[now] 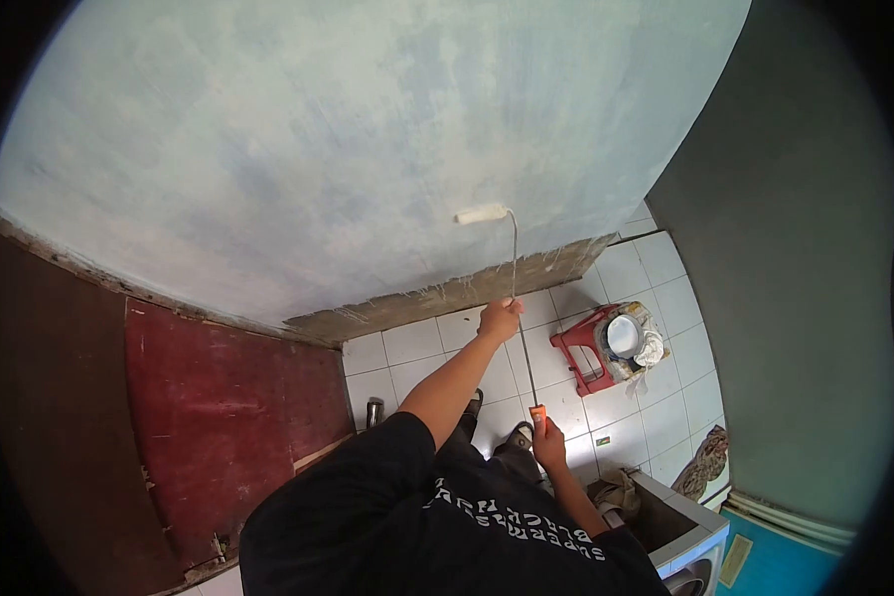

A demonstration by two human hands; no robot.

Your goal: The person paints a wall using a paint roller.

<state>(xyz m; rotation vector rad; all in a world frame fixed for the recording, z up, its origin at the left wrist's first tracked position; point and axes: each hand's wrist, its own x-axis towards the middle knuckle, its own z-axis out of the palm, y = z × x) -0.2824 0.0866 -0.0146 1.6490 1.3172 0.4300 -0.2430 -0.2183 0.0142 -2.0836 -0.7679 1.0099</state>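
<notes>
Here, a white roller [482,214] points toward 12 o'clock. Left hand [501,319] clasps its thin rod [515,253]; right hand [549,444], the orange handle [537,412].

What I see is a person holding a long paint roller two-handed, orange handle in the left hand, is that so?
Not quite: the head view shows the orange handle in the right hand, not the left hand. Both hands hold the long paint roller.

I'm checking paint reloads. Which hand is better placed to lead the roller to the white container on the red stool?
Probably the right hand: it grips the orange handle, its arm on the same side as the red stool. The left hand, farther up the rod, looks better for steadying.
</notes>
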